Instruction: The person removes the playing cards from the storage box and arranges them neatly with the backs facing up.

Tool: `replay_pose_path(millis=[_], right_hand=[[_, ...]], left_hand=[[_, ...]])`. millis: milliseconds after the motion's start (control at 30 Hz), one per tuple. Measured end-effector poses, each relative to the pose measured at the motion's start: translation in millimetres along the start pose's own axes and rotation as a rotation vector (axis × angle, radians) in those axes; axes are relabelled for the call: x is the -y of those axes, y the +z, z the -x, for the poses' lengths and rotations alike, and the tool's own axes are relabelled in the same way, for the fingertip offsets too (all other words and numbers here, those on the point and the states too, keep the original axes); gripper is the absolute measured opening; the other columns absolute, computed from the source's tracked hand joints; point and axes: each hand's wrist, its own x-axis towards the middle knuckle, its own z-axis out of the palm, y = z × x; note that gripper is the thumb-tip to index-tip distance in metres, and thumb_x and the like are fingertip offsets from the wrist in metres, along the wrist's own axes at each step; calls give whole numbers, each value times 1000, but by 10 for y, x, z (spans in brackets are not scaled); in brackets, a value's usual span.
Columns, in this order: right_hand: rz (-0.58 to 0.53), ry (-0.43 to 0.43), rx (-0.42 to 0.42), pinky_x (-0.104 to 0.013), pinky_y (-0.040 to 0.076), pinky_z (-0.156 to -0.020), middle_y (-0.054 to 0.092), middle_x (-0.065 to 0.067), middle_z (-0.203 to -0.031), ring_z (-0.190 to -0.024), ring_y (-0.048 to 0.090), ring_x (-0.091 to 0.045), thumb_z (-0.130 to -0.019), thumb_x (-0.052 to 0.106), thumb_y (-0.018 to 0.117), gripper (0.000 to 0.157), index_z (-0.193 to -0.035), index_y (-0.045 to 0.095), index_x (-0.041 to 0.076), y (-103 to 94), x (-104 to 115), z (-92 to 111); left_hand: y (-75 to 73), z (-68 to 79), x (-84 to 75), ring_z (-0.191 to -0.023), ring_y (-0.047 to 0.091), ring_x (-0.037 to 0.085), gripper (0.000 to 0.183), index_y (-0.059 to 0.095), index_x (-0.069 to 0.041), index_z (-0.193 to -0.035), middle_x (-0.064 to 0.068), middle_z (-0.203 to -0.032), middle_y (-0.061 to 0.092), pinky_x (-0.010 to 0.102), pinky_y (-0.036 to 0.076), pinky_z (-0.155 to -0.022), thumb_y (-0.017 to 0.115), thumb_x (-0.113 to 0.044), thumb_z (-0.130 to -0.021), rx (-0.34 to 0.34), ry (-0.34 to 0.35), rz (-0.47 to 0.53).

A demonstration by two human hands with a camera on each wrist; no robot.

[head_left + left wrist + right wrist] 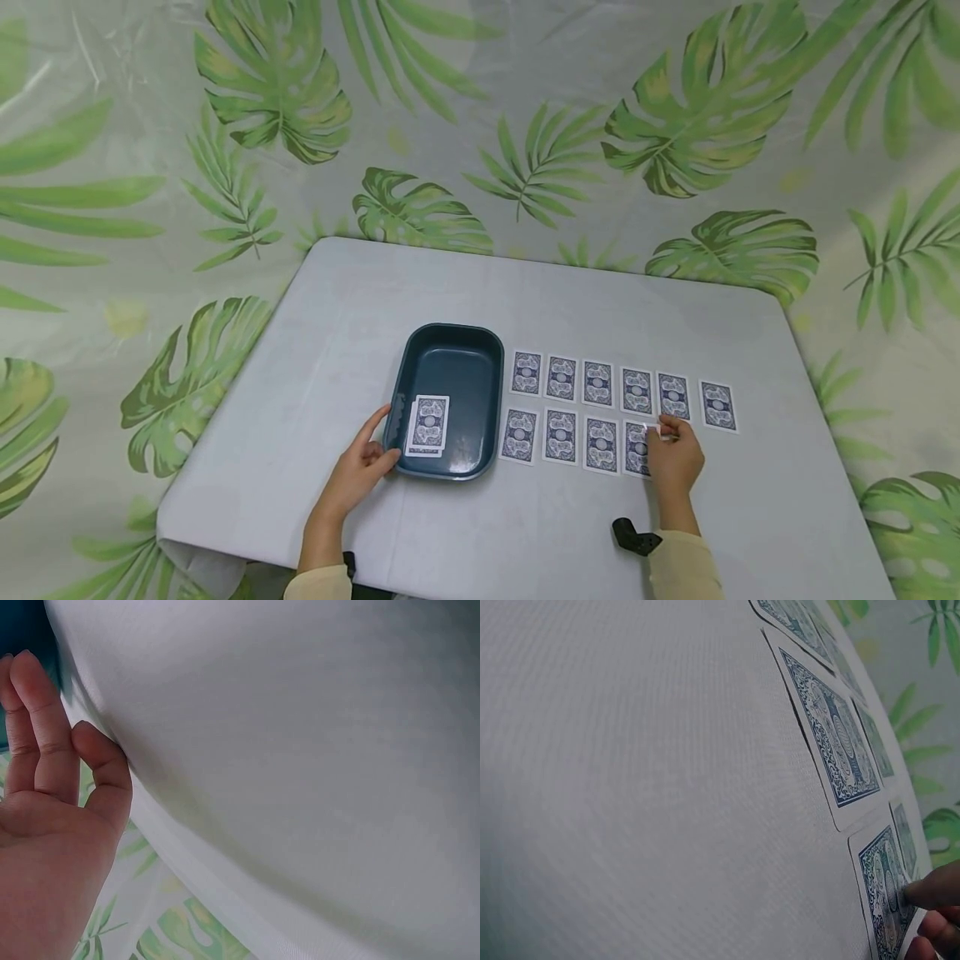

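Note:
On the left of the table is a dark teal tray (468, 400) with a few face-down playing cards (430, 423) stacked in its near left part. My left hand (352, 475) rests at its left side, index fingertip on the rim and thumb at the near corner. In the left wrist view, the fingers (46, 720) look mostly straight beside the tray. My right hand (677, 458) pinches the right edge of a blue-backed playing card (636, 450), the rightmost of the near row. The right wrist view has the thumb (934, 889) over this card, other fingers curled below.
More face-down cards lie in two rows right of the tray: a far row (597, 383) and a near row (560, 436). The far row's last card (718, 406) sits slightly apart. A black device (636, 537) is by the right wrist. White cloth covers the table (525, 542).

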Motion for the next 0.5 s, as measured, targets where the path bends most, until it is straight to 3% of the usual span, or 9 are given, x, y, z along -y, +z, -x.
replay_pose_path(millis=[100, 200, 500], right_hand=[[9, -14, 9, -35, 33, -70, 56, -19, -94, -80, 48, -25, -85, 1, 62, 26, -110, 62, -8, 8, 20, 6], [11, -18, 6, -39, 32, -72, 53, -20, -93, -84, 47, -31, -84, -1, 61, 27, -110, 61, -10, 12, 38, 6], [-48, -18, -19, -33, 34, -68, 56, -16, -92, -78, 49, -23, -83, 0, 62, 29, -111, 65, -7, 102, 150, 20]], left_hand=[[0, -3, 10, -52, 41, 11, 70, 36, -34, -149, 7, -65, 53, 26, 37, -55, 67, -13, -91, -4, -8, 5], [1, -10, 24, -53, 42, 12, 70, 36, -35, -149, 7, -65, 53, 26, 38, -55, 67, -13, -91, -7, -11, 4], [11, -9, 18, -52, 43, 13, 70, 36, -36, -149, 10, -65, 55, 26, 38, -55, 67, -13, -90, -10, -17, -6]])
